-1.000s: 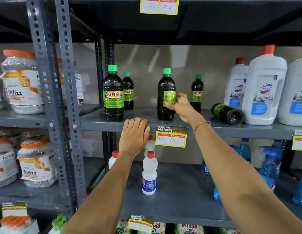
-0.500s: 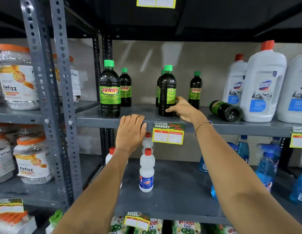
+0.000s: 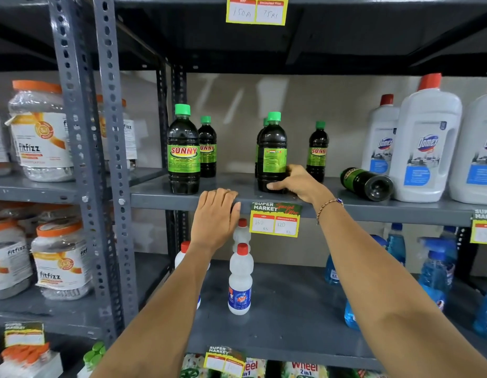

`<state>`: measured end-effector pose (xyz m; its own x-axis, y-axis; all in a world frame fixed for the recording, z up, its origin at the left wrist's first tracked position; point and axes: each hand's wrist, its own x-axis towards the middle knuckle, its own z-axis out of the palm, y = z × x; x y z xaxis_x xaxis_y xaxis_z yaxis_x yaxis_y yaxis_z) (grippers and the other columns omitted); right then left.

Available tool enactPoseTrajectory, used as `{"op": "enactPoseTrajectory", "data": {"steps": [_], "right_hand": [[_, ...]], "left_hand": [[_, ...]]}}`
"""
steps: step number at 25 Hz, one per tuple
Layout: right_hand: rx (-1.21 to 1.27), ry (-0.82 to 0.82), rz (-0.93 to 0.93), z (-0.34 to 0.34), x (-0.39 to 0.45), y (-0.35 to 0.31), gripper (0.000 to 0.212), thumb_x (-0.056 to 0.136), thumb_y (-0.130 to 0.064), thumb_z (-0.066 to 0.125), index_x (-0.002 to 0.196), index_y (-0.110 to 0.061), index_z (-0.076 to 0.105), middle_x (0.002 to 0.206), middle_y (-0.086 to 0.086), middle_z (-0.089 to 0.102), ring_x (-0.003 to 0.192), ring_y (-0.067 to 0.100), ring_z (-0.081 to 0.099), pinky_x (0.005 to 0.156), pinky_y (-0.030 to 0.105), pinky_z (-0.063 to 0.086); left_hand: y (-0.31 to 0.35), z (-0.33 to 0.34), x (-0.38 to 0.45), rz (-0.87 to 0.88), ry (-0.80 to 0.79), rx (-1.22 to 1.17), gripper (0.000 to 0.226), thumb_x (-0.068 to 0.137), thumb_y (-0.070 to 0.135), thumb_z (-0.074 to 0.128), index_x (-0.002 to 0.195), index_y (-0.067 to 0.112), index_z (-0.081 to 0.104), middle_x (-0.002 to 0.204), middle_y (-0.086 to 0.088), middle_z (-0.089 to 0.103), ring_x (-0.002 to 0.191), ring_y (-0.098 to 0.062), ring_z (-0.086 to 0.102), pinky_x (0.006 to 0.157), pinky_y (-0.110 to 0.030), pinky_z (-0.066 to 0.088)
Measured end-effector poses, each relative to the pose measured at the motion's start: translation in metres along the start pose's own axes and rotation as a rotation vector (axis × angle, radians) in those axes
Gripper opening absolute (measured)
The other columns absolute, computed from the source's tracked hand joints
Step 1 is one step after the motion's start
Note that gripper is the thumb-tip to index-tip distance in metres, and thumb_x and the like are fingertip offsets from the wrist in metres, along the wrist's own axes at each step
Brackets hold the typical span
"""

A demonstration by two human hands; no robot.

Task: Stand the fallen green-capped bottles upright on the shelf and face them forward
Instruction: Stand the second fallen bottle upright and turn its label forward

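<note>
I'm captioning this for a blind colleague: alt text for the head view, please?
A right hand grips an upright green-capped bottle on a shelf, its back label outward; the left hand rests on the shelf edge. One bottle lies fallen.

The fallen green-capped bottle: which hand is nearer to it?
Right. The right hand grips an upright bottle just left of the fallen bottle; the left hand rests on the shelf edge, farther left.

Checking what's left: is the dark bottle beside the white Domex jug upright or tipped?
Tipped. The dark bottle lies on its side on the shelf, base toward the camera, against the white Domex jug.
</note>
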<state>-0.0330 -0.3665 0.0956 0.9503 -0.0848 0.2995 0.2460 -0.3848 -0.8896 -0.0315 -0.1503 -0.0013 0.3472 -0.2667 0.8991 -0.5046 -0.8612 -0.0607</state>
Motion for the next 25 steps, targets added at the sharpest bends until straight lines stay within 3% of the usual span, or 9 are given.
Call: {"op": "enactPoseTrajectory", "data": {"steps": [3,6,10,12,14,17,21,25], "right_hand": [[-0.060,-0.036,-0.020,0.0028,-0.0014,-0.0011,0.037,0.069,-0.005,0.081,0.098,-0.019,0.061,0.097,-0.001,0.069,0.095,0.016,0.063,0.087,0.029,0.049],[0.004,-0.019,0.013,0.0004,0.0000,0.0000,0.043,0.071,0.006,0.074,0.108,-0.010,0.061,0.106,0.008,0.069,0.105,0.026,0.064,0.095,0.036,0.050],[-0.045,-0.039,-0.036,0.0026,-0.0022,-0.0022,0.045,0.067,-0.003,0.082,0.100,-0.019,0.056,0.096,-0.004,0.067,0.091,0.011,0.063,0.074,0.023,0.051],[-0.007,-0.041,-0.013,0.0019,0.0009,-0.0006,0.053,0.069,-0.002,0.080,0.113,-0.015,0.053,0.103,-0.001,0.066,0.103,0.017,0.062,0.089,0.029,0.049],[0.001,-0.042,-0.002,0.0015,0.0028,0.0019,0.047,0.071,0.002,0.077,0.108,-0.015,0.054,0.100,-0.001,0.066,0.107,0.023,0.061,0.095,0.034,0.048],[-0.022,-0.046,-0.039,0.0015,0.0008,0.0009,0.043,0.068,-0.004,0.082,0.091,-0.024,0.052,0.093,-0.006,0.066,0.091,0.014,0.063,0.080,0.030,0.053],[0.019,-0.073,-0.002,0.0003,0.0038,0.0019,0.049,0.072,-0.001,0.077,0.111,-0.015,0.051,0.106,0.000,0.064,0.111,0.022,0.059,0.094,0.032,0.046],[-0.053,-0.034,-0.002,0.0008,0.0060,0.0046,0.076,0.066,-0.014,0.084,0.128,-0.008,0.041,0.116,0.003,0.061,0.109,0.021,0.057,0.090,0.032,0.048]], "left_hand": [[-0.0004,0.0006,-0.0006,-0.001,-0.004,0.005,0.039,0.097,0.033,0.032,0.107,0.009,0.060,0.102,-0.006,0.064,0.092,-0.026,0.057,0.090,-0.036,0.034],[-0.0003,0.0011,-0.0005,-0.006,-0.010,0.003,0.040,0.097,0.034,0.031,0.108,0.009,0.060,0.102,-0.006,0.064,0.093,-0.026,0.057,0.090,-0.036,0.033],[-0.0003,0.0002,-0.0001,-0.007,-0.002,-0.009,0.039,0.097,0.033,0.032,0.107,0.009,0.060,0.102,-0.007,0.064,0.093,-0.026,0.057,0.090,-0.037,0.035],[0.0005,-0.0001,-0.0003,-0.009,-0.008,-0.009,0.039,0.097,0.033,0.032,0.107,0.009,0.060,0.102,-0.007,0.064,0.093,-0.026,0.056,0.090,-0.037,0.036],[0.0007,0.0002,-0.0004,-0.009,-0.006,-0.010,0.039,0.097,0.033,0.032,0.107,0.009,0.060,0.102,-0.007,0.064,0.092,-0.026,0.057,0.090,-0.037,0.035],[0.0004,0.0013,-0.0006,-0.003,0.005,-0.008,0.038,0.097,0.033,0.033,0.106,0.009,0.061,0.101,-0.007,0.064,0.092,-0.027,0.057,0.090,-0.036,0.033],[-0.0007,0.0024,-0.0008,0.009,0.031,-0.010,0.037,0.097,0.032,0.033,0.106,0.009,0.060,0.101,-0.007,0.064,0.091,-0.026,0.057,0.089,-0.035,0.032],[-0.0015,0.0058,-0.0008,0.009,0.031,-0.006,0.037,0.097,0.033,0.033,0.106,0.010,0.060,0.102,-0.006,0.065,0.092,-0.026,0.057,0.091,-0.036,0.034]]}}
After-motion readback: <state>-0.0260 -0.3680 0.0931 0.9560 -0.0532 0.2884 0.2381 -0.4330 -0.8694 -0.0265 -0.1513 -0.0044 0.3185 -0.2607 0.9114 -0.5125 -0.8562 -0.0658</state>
